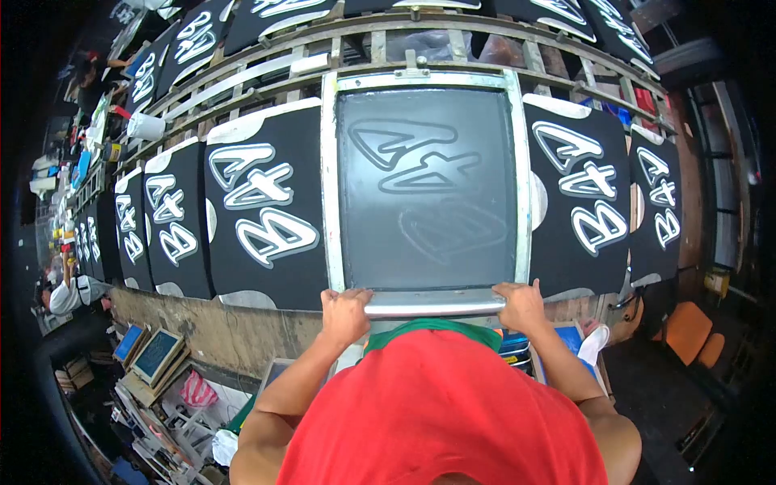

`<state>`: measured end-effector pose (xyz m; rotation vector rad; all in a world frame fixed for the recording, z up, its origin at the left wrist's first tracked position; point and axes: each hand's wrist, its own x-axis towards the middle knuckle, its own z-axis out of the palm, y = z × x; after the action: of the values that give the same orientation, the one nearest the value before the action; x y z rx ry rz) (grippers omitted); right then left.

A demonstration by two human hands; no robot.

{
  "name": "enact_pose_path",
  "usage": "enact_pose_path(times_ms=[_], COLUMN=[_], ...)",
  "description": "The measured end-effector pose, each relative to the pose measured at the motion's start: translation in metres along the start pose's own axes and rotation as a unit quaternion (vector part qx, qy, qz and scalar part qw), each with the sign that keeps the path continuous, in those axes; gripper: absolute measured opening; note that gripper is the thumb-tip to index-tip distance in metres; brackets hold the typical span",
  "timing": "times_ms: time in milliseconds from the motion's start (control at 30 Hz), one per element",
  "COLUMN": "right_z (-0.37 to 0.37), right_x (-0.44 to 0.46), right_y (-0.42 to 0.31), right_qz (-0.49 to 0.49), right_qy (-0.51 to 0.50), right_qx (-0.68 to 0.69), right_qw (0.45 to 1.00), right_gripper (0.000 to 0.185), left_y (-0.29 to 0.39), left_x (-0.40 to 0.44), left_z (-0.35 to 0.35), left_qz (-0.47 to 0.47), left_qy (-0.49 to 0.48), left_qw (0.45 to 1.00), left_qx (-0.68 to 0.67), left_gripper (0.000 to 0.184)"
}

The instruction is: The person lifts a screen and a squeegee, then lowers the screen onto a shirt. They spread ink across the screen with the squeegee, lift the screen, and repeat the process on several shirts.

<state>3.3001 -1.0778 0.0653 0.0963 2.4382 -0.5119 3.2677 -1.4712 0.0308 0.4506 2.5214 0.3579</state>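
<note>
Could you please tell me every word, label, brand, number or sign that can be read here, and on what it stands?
"BAY" (likely; letters are stylised): white, on the black panels.
Similar outlined lettering, its "B" faint: on the framed screen.
Any lettering on the far-left clutter: too small to read.

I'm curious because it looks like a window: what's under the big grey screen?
Whatever lies directly under the grey screen is covered, so I can't tell. Beside its pale frame, a lettered black piece shows on the left and another black piece on the right.
</note>
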Motion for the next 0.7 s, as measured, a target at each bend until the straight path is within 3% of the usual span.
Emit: enact_pose_path(times_ms=[100, 233, 333, 400, 467, 567, 600, 633, 667, 700], right_z=[-0.016, -0.121, -0.185, -0.218, -0.224, -0.241, -0.242, -0.243, -0.242, -0.241], right_x=[0.041, 0.15, 0.242, 0.276, 0.323, 0.351, 0.349, 0.344, 0.349, 0.354], right_y=[0.017, -0.004, -0.001, -0.014, -0.005, -0.003, -0.005, -0.009, -0.007, -0.004], right_qz=[-0.059, -0.13, -0.141, -0.073, -0.069, -0.057, -0.053, -0.042, -0.055, -0.067], right_qy=[0.059, 0.262, 0.302, 0.274, 0.251, 0.226, 0.225, 0.193, 0.198, 0.206], right_qx=[-0.055, -0.081, -0.093, -0.1, -0.114, -0.141, -0.156, -0.171, -0.177, -0.176], right_qw=[0.995, 0.953, 0.938, 0.954, 0.959, 0.962, 0.96, 0.965, 0.963, 0.96], right_gripper=[0.049, 0.037, 0.035, 0.038, 0.036, 0.033, 0.032, 0.046, 0.046, 0.046], left_y=[-0.009, -0.018, -0.028, -0.037, -0.039, -0.03, -0.034, -0.036, -0.037, -0.033], left_x=[0.048, 0.171, 0.263, 0.315, 0.349, 0.358, 0.355, 0.346, 0.335, 0.322], left_z=[-0.041, -0.129, -0.187, -0.211, -0.217, -0.228, -0.226, -0.22, -0.212, -0.202], left_qz=[0.023, 0.063, 0.04, 0.023, -0.011, -0.021, -0.007, 0.034, 0.072, 0.063], left_qy=[0.072, 0.251, 0.268, 0.242, 0.219, 0.187, 0.235, 0.321, 0.409, 0.433], left_qw=[0.996, 0.963, 0.958, 0.966, 0.97, 0.979, 0.968, 0.944, 0.908, 0.899], left_qx=[0.04, 0.074, 0.092, 0.085, 0.1, 0.081, 0.086, 0.07, 0.053, 0.035], left_gripper=[0.049, 0.045, 0.037, 0.04, 0.04, 0.063, 0.066, 0.06, 0.054, 0.048])
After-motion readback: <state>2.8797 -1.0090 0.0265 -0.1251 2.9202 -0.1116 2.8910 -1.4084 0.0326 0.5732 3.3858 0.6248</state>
